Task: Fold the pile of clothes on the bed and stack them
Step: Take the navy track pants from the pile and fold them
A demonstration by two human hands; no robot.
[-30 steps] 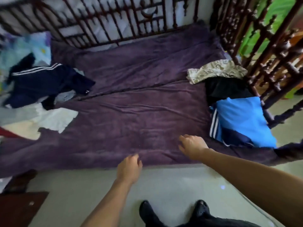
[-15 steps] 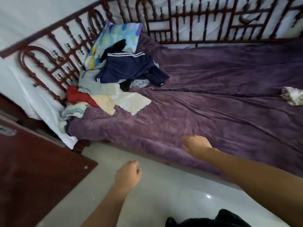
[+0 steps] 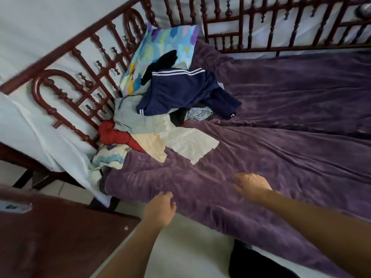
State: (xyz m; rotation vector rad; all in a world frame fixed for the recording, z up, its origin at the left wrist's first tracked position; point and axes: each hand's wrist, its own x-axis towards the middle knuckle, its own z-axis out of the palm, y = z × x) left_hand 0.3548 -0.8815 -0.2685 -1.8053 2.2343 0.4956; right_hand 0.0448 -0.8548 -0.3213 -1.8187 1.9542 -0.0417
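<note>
Lying heaped against the railing [image 3: 80,93] at the left end of the bed [image 3: 281,157], the pile of clothes [image 3: 160,121] is topped by a navy jacket [image 3: 180,91]; nearer, the left grip [image 3: 159,209] hangs loosely curled, empty, and the right grip [image 3: 252,186] hovers relaxed, empty.

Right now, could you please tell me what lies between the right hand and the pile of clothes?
In the head view, only bare purple blanket lies between the right hand and the pile of clothes; its nearest piece is a white cloth.
</note>
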